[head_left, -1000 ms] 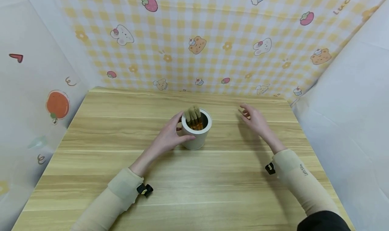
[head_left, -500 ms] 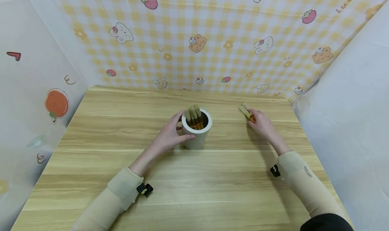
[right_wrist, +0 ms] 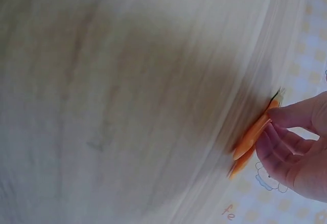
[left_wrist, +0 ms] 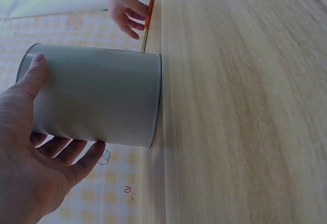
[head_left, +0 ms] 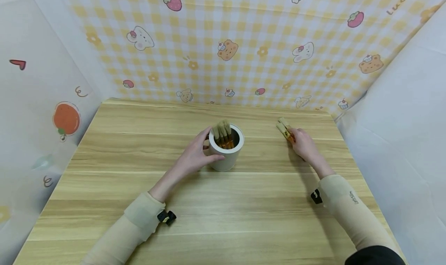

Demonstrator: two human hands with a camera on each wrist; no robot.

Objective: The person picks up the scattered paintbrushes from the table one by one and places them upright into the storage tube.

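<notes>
Near the middle of the table stands a pale grey can (head_left: 226, 162) with a white rim. My left hand (head_left: 193, 154) grips its left side, thumb across the front and fingers behind. Several paintbrushes (head_left: 221, 130) lean inside it, tan bristles up and orange handles down in the can. To the right, my right hand (head_left: 306, 145) pinches the orange handles of two more paintbrushes (head_left: 283, 127) lying side by side, bristles pointing away from me. In the right wrist view, thumb and fingertips meet over the handles (right_wrist: 250, 137), close to the tabletop.
The wood-grain table (head_left: 223, 210) ends at a yellow checked backdrop (head_left: 195, 36) behind. White side walls rise at left (head_left: 31, 114) and right (head_left: 400, 121). A small dark device sits at each cuff.
My right hand has drawn back slightly right and toward me, from over the paintbrushes onto their handles, so the bristles now show. The left hand and can have stayed in place.
</notes>
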